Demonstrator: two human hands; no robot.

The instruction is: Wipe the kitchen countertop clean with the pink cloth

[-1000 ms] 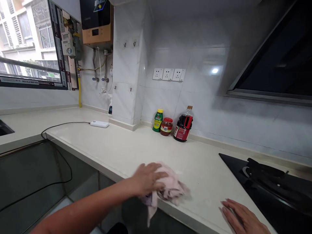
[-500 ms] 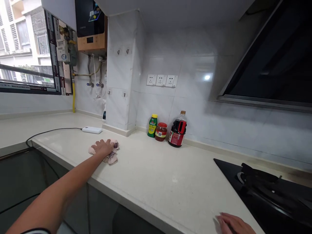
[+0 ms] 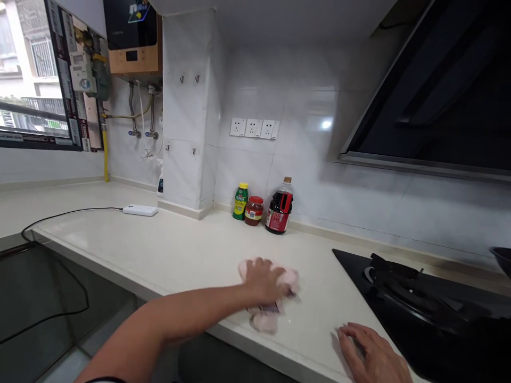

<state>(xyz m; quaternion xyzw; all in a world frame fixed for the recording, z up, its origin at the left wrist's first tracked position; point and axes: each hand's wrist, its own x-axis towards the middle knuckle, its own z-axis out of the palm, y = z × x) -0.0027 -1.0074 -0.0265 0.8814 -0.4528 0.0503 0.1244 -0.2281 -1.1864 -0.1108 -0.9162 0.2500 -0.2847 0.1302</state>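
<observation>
My left hand (image 3: 263, 281) presses down on a pink cloth (image 3: 288, 277), its fingers over the top of it. The crumpled cloth lies on the pale countertop (image 3: 191, 244), with one fold sticking out toward the front edge. Some blur shows on the hand and cloth. At the lower right, my right hand (image 3: 371, 351) rests on the counter near its front edge, close to the black gas stove (image 3: 415, 308). Its fingers are loosely curved, a gap shows beside the thumb, and nothing is seen in it.
Against the tiled wall stand a green bottle (image 3: 240, 202) with a yellow cap, a red-lidded jar (image 3: 254, 211) and a large dark sauce bottle (image 3: 279, 207). A white power bank (image 3: 140, 210) with a black cable lies to the left. A range hood (image 3: 439, 96) overhangs the stove.
My left hand has swept the cloth from the left part of the counter to the right, nearer the stove. The view has shifted rightward, and more of my right hand shows.
</observation>
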